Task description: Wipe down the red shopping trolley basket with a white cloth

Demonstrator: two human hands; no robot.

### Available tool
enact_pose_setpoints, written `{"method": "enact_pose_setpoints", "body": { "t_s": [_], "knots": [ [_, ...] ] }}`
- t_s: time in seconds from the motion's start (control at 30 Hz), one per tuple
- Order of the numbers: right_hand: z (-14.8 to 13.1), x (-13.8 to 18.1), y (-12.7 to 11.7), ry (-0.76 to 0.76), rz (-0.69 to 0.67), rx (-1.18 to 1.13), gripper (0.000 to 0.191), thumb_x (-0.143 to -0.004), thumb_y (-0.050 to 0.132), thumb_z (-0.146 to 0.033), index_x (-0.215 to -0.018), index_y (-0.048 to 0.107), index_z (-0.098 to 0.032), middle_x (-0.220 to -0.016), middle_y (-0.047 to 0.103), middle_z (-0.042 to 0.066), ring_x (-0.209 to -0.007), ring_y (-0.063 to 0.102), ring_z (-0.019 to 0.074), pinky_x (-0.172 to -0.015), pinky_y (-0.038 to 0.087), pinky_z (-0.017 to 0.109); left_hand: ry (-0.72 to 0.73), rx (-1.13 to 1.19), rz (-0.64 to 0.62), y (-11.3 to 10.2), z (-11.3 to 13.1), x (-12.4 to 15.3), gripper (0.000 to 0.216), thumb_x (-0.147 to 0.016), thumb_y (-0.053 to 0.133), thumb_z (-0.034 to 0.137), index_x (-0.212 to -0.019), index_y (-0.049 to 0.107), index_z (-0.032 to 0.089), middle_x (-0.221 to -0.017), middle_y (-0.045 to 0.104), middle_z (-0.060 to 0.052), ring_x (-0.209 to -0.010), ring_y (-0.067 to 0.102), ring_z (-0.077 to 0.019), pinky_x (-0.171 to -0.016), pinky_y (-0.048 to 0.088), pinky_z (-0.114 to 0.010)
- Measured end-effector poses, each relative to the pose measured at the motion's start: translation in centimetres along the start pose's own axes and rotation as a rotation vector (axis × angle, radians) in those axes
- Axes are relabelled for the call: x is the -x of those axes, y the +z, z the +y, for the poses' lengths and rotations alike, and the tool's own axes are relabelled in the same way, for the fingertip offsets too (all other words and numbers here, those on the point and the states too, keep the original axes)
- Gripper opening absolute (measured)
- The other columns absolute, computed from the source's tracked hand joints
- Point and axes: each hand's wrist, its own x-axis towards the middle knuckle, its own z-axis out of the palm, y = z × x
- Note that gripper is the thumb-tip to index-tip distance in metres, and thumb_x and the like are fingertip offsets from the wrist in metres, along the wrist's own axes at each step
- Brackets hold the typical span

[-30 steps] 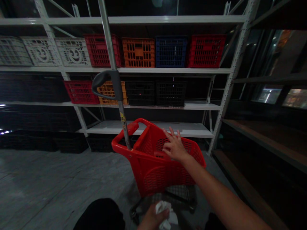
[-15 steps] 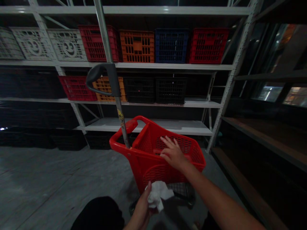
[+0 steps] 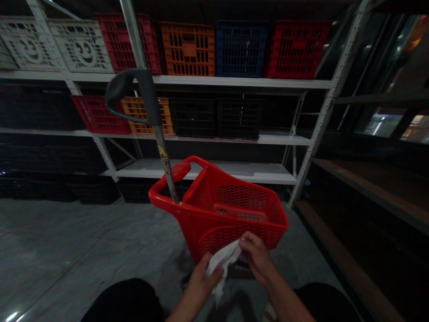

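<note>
A white cloth [image 3: 221,260] is held between both hands just in front of a red plastic shopping basket [image 3: 231,214]. My left hand [image 3: 200,281] grips the cloth's lower part with closed fingers. My right hand [image 3: 256,257] pinches its upper end, close to the basket's near wall. The basket stands on the floor, and its grey pull handle [image 3: 134,96] rises on a metal rod at its left end. The basket looks to hold nothing.
White metal shelving [image 3: 234,82] stands behind with red, orange, blue, black and white crates [image 3: 187,42]. Dark wooden shelves [image 3: 368,188] run along the right. Grey concrete floor [image 3: 67,250] lies to the left. My dark-trousered knees show at the bottom edge.
My right hand left the basket's inside and came down to take the cloth. My left hand lifted the cloth up to the basket's front. The view tilted downward.
</note>
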Motion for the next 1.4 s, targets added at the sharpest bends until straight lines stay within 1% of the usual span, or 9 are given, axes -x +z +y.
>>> {"method": "enact_pose_setpoints", "body": {
  "t_s": [0.2, 0.37, 0.5, 0.63, 0.87, 0.93, 1.17, 1.3, 1.4],
  "knots": [
    [-3.2, 0.4, -0.7, -0.096, 0.086, -0.049, 0.03, -0.069, 0.065, -0.039, -0.07, 0.041, -0.02, -0.053, 0.041, -0.008, -0.043, 0.037, 0.0066, -0.043, 0.03, 0.018, -0.077, -0.223, -0.306, -1.6, -1.2, 0.8, 0.021, -0.053, 0.07, 0.026, -0.065, 0.056, 0.016, -0.061, 0.054, 0.002, -0.06, 0.048, -0.0122, -0.054, 0.035, -0.021],
    [-3.1, 1.3, 0.6, -0.032, -0.146, 0.11, 0.032, -0.071, 0.063, -0.044, -0.072, 0.041, -0.02, -0.054, 0.04, -0.008, -0.044, 0.035, 0.0061, -0.042, 0.027, 0.017, -0.064, 0.295, -0.415, -1.2, 0.4, 0.4, 0.069, -0.049, 0.077, 0.038, -0.11, 0.052, 0.021, -0.113, 0.055, -0.01, -0.104, 0.05, -0.0227, -0.083, 0.04, -0.031],
    [-3.0, 1.6, 1.4, -0.035, -0.197, 0.083, 0.032, -0.073, 0.059, -0.047, -0.075, 0.042, -0.02, -0.057, 0.041, -0.007, -0.047, 0.036, 0.0062, -0.045, 0.029, 0.017, -0.331, 0.678, -0.569, 0.5, 1.4, 1.3, 0.061, -0.061, 0.067, 0.051, -0.108, 0.056, 0.013, -0.105, 0.061, -0.014, -0.102, 0.055, -0.0269, -0.087, 0.04, -0.038],
    [-3.0, 1.4, -0.1, -0.01, -0.109, 0.124, 0.031, -0.073, 0.06, -0.047, -0.073, 0.045, -0.019, -0.058, 0.044, -0.007, -0.048, 0.04, 0.0065, -0.045, 0.03, 0.017, -0.49, 0.761, -0.429, 0.8, 1.4, 1.7, 0.045, -0.059, 0.072, 0.036, -0.094, 0.061, 0.01, -0.086, 0.067, -0.012, -0.086, 0.062, -0.0268, -0.077, 0.047, -0.037],
    [-2.2, 1.7, -3.3, 0.155, -0.005, 0.123, 0.04, -0.057, 0.074, -0.036, -0.086, 0.057, -0.016, -0.066, 0.058, -0.002, -0.056, 0.054, 0.0127, -0.055, 0.04, 0.024, -0.216, 0.368, 0.235, -0.9, 0.8, -0.5, 0.042, -0.055, 0.075, 0.033, -0.089, 0.057, 0.016, -0.083, 0.065, -0.002, -0.076, 0.06, -0.0132, -0.07, 0.044, -0.024],
    [-1.8, 1.8, -2.6, 0.061, 0.045, 0.161, 0.033, -0.062, 0.07, -0.039, -0.083, 0.057, -0.016, -0.069, 0.059, -0.001, -0.061, 0.055, 0.0133, -0.057, 0.041, 0.024, -0.22, 0.302, 0.203, -0.4, 0.9, -0.1, 0.047, -0.057, 0.073, 0.039, -0.094, 0.057, 0.015, -0.092, 0.065, -0.006, -0.084, 0.06, -0.0164, -0.075, 0.044, -0.026],
    [0.6, 1.6, 1.8, -0.092, -0.074, 0.332, 0.022, -0.073, 0.057, -0.038, -0.084, 0.055, -0.019, -0.073, 0.059, 0.0, -0.066, 0.055, 0.0147, -0.06, 0.043, 0.024, -0.219, 0.547, -0.295, 2.6, 1.9, 2.6, 0.049, -0.06, 0.071, 0.043, -0.096, 0.063, 0.01, -0.088, 0.067, -0.013, -0.081, 0.062, -0.0228, -0.081, 0.043, -0.034],
    [0.6, 1.0, 0.8, -0.249, 0.081, 0.67, 0.021, -0.071, 0.059, -0.028, -0.09, 0.056, -0.02, -0.087, 0.062, 0.002, -0.082, 0.056, 0.0188, -0.074, 0.043, 0.029, -0.243, 0.449, -0.265, 2.2, 1.8, 2.4, 0.043, -0.055, 0.074, 0.044, -0.077, 0.068, 0.008, -0.068, 0.067, -0.01, -0.065, 0.061, -0.0203, -0.072, 0.045, -0.032],
    [-0.8, 1.1, -0.9, -0.337, 0.203, 0.932, 0.022, -0.074, 0.056, -0.028, -0.096, 0.058, -0.022, -0.092, 0.062, 0.005, -0.085, 0.057, 0.0208, -0.077, 0.043, 0.033, -0.253, 0.436, -0.242, 1.1, 2.5, 2.2, 0.044, -0.058, 0.071, 0.045, -0.084, 0.068, 0.009, -0.068, 0.067, -0.008, -0.065, 0.06, -0.0189, -0.07, 0.045, -0.031]
  ]
}}
